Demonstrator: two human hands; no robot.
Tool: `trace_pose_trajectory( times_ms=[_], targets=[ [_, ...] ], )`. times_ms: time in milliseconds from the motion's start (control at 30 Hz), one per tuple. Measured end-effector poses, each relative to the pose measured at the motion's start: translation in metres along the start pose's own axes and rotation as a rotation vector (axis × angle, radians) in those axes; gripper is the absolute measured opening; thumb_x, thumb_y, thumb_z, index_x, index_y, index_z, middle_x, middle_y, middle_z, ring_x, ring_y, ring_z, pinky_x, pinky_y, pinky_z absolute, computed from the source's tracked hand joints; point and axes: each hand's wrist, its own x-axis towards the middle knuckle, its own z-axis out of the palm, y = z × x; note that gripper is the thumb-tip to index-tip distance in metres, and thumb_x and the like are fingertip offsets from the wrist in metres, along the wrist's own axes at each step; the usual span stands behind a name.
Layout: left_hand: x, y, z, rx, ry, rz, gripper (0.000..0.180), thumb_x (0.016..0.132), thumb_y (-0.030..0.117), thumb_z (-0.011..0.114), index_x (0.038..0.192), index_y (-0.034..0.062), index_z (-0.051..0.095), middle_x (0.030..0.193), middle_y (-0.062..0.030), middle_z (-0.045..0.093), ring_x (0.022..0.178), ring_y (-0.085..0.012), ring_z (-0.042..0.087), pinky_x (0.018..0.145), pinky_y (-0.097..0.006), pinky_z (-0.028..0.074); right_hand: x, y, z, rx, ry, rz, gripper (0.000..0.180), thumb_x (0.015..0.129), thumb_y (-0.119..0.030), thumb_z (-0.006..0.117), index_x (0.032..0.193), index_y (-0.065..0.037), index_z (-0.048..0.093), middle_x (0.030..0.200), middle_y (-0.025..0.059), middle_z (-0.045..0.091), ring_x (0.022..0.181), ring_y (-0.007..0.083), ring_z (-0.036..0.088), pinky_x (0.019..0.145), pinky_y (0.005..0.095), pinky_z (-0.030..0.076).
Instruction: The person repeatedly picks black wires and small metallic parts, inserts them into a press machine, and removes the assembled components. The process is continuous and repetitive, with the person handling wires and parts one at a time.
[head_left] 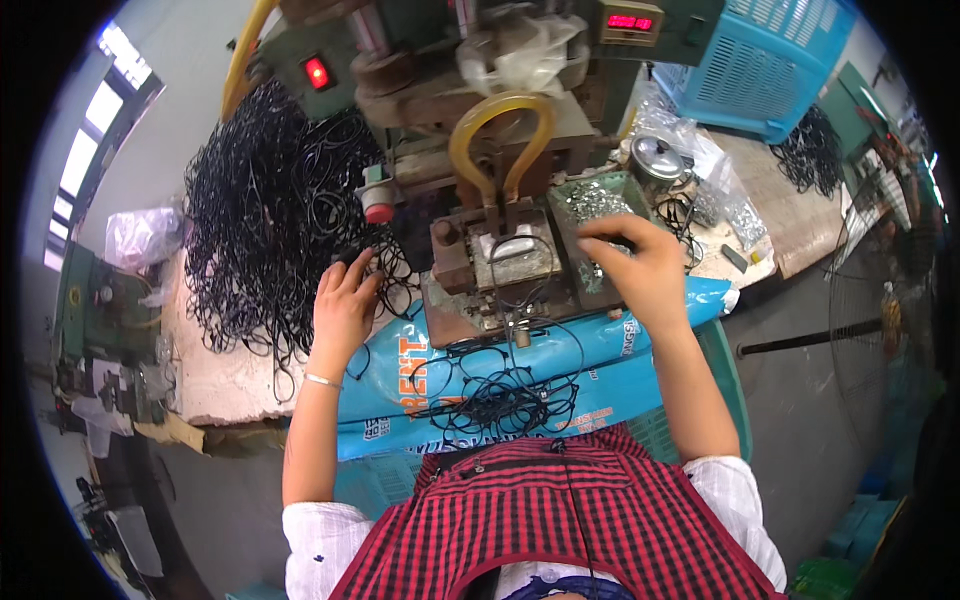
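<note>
Right hand [645,270] is being held by the tray [637,187] of metal bits [595,199], fingertips bunched close; whether anything is being pinched cannot be told. Left hand [345,297] is being held beside the black cord pile [250,220], fingers apart. More cords [515,400] are being carried by the blue sack [380,385], before the press [515,268].
</note>
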Motion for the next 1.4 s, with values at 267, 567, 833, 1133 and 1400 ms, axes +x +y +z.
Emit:
trace_pose_trajectory(
  times_ms=[267, 567, 833, 1133, 1400],
  targets=[
    [-0.018, 0.016, -0.015, -1.098, 0.652, -0.660, 0.023, 0.109, 0.010, 0.051, 0.126, -0.0009, 0.062, 0.117, -0.0051, 0.069, 0.083, -0.0089, 0.062, 0.073, -0.023, 0.051, 0.021, -0.014, 0.055, 0.336, -0.026, -0.085, 0.042, 0.081, -0.001, 0.074, 0.122, 0.002, 0.064, 0.094, 0.0070, 0.074, 0.091, 0.0140, 0.069, 0.087, 0.0282, 0.052],
    [0.086, 0.098, -0.126, -1.052, 0.747, -0.163, 0.021, 0.105, 0.003, 0.056, 0.125, -0.0039, 0.057, 0.113, -0.0156, 0.069, 0.089, -0.0160, 0.068, 0.081, -0.026, 0.054, 0.012, -0.020, 0.071, 0.723, -0.068, 0.131, 0.060, 0.083, 0.002, 0.076, 0.136, 0.008, 0.050, 0.090, 0.0043, 0.073, 0.090, 0.0093, 0.066, 0.087, 0.0242, 0.050],
    [0.066, 0.128, -0.144, -1.646, 0.380, -0.203, 0.022, 0.107, 0.011, 0.049, 0.120, -0.0050, 0.056, 0.094, -0.0123, 0.069, 0.072, -0.0166, 0.068, 0.063, -0.027, 0.056, -0.005, -0.006, 0.030, -0.056, 0.069, -0.205, 0.036, 0.084, -0.007, 0.075, 0.119, -0.004, 0.068, 0.124, 0.0181, 0.068, 0.125, 0.0303, 0.061, 0.105, 0.0403, 0.047],
    [0.077, 0.167, -0.112, -2.085, -0.499, -0.903, 0.036, 0.108, 0.019, 0.041, 0.122, -0.0062, 0.064, 0.065, -0.0115, 0.064, 0.049, -0.0129, 0.056, 0.035, -0.020, 0.036, 0.015, 0.092, -0.010, -0.684, 0.291, -0.275, 0.017, 0.078, -0.014, 0.080, 0.091, -0.006, 0.074, 0.124, 0.0205, 0.067, 0.126, 0.0396, 0.058, 0.105, 0.0471, 0.046],
    [0.074, 0.170, -0.110, -2.063, -0.506, -0.941, 0.038, 0.108, 0.024, 0.045, 0.123, -0.0036, 0.065, 0.066, -0.0088, 0.065, 0.058, -0.0118, 0.060, 0.036, -0.021, 0.036, 0.019, 0.088, 0.008, -0.875, -0.057, -0.539, 0.024, 0.076, -0.013, 0.076, 0.099, -0.011, 0.069, 0.137, 0.0137, 0.060, 0.133, 0.0378, 0.053, 0.094, 0.0509, 0.049]
  ],
)
